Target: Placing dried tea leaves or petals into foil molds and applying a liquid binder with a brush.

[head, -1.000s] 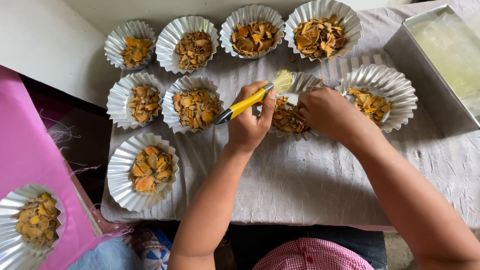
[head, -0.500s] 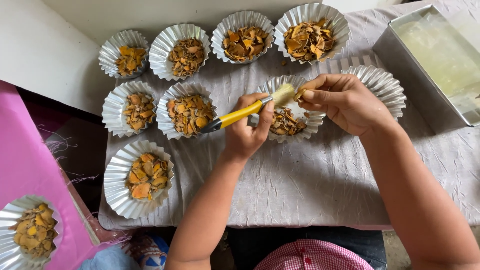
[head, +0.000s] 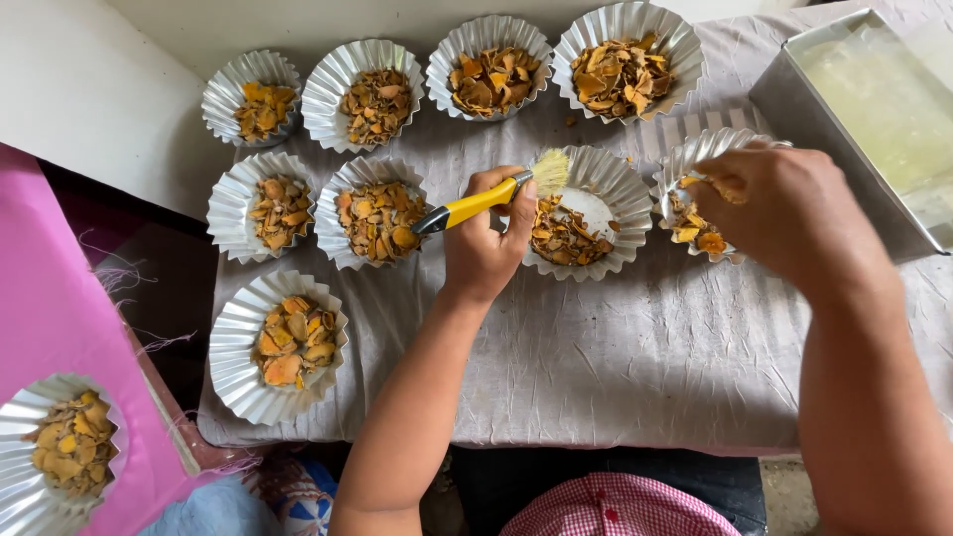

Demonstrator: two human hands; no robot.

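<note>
My left hand (head: pixel 483 241) is closed around a yellow-handled brush (head: pixel 491 196), its pale bristles resting on the far rim of a fluted foil cup (head: pixel 615 189) that is partly filled with orange-brown dried chips. My right hand (head: pixel 784 213) hovers over the neighbouring foil cup (head: pixel 685 164) to the right, fingers pinched on some of the chips; most of that cup is hidden under the hand.
Several more foil cups of chips stand on the grey cloth (head: pixel 615 367), in rows to the left and back. A metal tray (head: pixel 874 109) of pale liquid sits at the back right. A pink surface (head: pixel 60 328) at left carries one more cup (head: pixel 60 452).
My right hand moved from the middle cup to the cup on the right. The brush stayed in my left hand, bristles shifting to the far rim of the middle cup.
</note>
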